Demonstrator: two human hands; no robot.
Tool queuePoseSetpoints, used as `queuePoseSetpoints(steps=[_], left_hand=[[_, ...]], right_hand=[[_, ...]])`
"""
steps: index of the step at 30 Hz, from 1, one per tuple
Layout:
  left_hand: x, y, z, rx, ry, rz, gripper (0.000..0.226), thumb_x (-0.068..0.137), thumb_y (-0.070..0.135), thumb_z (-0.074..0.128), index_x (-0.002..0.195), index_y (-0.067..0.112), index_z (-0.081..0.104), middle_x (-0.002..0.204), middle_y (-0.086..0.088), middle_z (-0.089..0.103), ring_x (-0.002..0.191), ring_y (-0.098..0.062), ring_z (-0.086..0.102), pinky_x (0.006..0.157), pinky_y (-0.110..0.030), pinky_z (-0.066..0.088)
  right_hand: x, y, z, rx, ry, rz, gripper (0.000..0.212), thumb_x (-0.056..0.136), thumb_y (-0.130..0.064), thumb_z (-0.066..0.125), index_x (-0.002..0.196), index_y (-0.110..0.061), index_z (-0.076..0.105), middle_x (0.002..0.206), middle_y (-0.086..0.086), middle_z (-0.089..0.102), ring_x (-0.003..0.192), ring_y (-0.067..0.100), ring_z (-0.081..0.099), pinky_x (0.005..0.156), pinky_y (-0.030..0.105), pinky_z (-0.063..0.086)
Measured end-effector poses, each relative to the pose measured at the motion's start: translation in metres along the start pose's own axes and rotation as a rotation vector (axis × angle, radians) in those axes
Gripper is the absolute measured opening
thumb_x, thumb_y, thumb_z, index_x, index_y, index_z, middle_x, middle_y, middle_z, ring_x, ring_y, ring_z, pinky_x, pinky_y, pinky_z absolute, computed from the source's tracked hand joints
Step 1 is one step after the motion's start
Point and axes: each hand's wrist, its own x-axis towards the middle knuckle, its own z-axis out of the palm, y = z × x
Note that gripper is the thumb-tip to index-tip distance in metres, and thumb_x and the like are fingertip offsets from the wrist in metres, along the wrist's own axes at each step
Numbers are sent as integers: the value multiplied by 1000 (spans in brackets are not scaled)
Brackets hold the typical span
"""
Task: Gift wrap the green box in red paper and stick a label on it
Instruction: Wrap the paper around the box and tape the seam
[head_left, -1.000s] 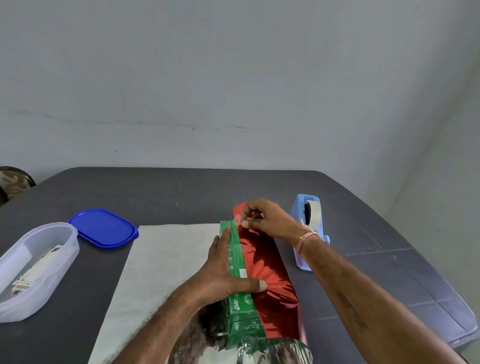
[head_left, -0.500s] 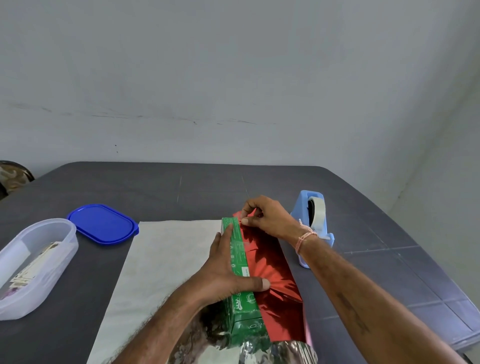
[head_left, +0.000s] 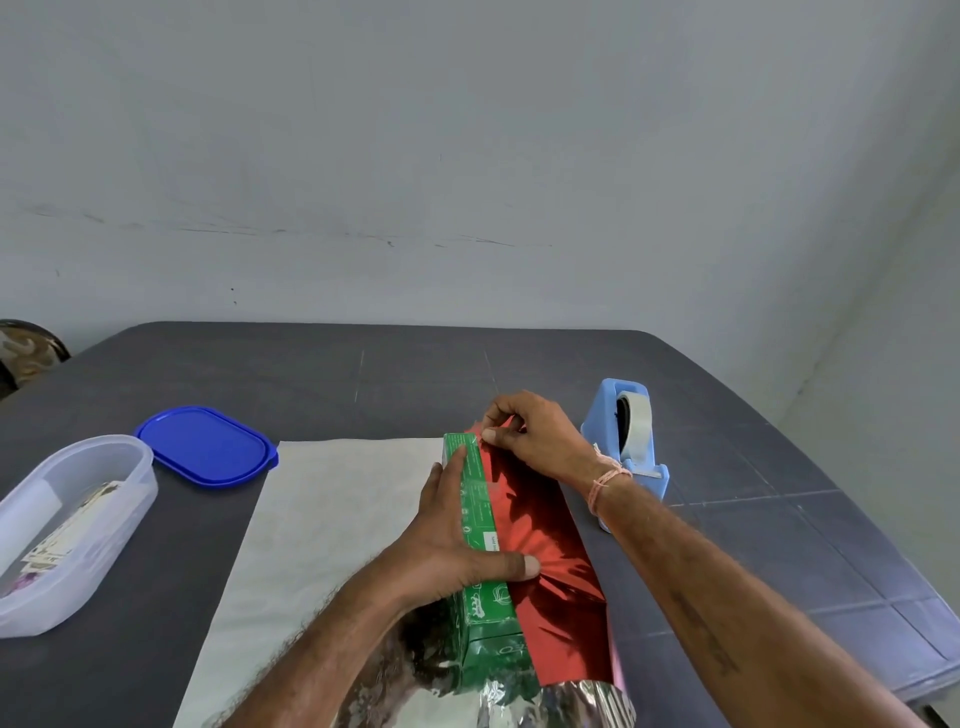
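Note:
A long green box (head_left: 480, 525) stands on edge on the pale back of the wrapping sheet (head_left: 332, 519). Shiny red paper (head_left: 545, 551) is folded up over the box's right side. My left hand (head_left: 447, 540) lies over the box, fingers straight along its left side and the thumb pressing the red paper's edge on top. At the far end of the box my right hand (head_left: 530, 436) pinches the red paper's corner against it. No label is in sight.
A light blue tape dispenser (head_left: 626, 441) stands just right of my right wrist. A blue lid (head_left: 205, 447) and a clear plastic tub (head_left: 67, 525) with papers inside sit at the left. The grey table's right edge (head_left: 883, 525) is near.
The view has shifted slightly. Both hands keep the same hold on the box and the red paper.

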Motion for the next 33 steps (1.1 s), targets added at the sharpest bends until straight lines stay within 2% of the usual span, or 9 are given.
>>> queuePoseSetpoints(steps=[5,11,16,19,24,28,33], left_hand=[[-2,3,0,9,-10,-22,153,55,60,93,158,39,-18,168,11,-19,154,-8,-15,127,-40,7],[0,-1,0,17,-15,-31,158,45,70,91,157,42,-17,168,14,-13,156,-10,-6,127,-47,17],[2,-2,0,15,-15,-23,160,41,74,89,157,42,-17,168,16,-11,156,-10,-5,127,-48,18],[2,-2,0,14,-19,-23,161,41,74,89,157,42,-17,168,16,-9,156,-10,-3,126,-48,19],[1,-1,0,13,-20,-22,160,44,70,90,158,39,-17,168,13,-13,156,-10,-6,127,-46,15],[3,-4,0,11,-10,-4,159,40,74,90,158,43,-12,168,17,-4,156,-10,-1,126,-49,20],[4,-5,1,13,-21,-14,161,41,73,90,158,39,-16,168,15,-6,156,-10,-4,127,-48,18]], right_hand=[[1,2,2,-3,2,8,3,94,-19,70,94,-18,73,104,-1,67,93,13,64,77,23,49],[1,3,1,-33,7,9,6,91,-25,76,92,-20,73,107,0,65,93,14,65,82,28,55],[3,4,0,-40,26,27,21,83,-26,83,96,-21,67,108,0,64,85,14,66,74,19,50],[5,4,-1,-47,25,45,29,81,-27,85,99,-21,63,109,1,64,82,15,66,76,23,53],[6,3,0,-61,22,63,32,82,-36,84,98,-20,62,107,1,64,88,15,63,75,24,50],[9,2,4,-89,39,83,33,81,-43,83,95,-24,60,107,1,63,94,14,59,75,24,45],[10,-1,13,-109,105,125,31,81,-44,83,89,-24,60,106,1,63,97,16,59,76,26,44]])
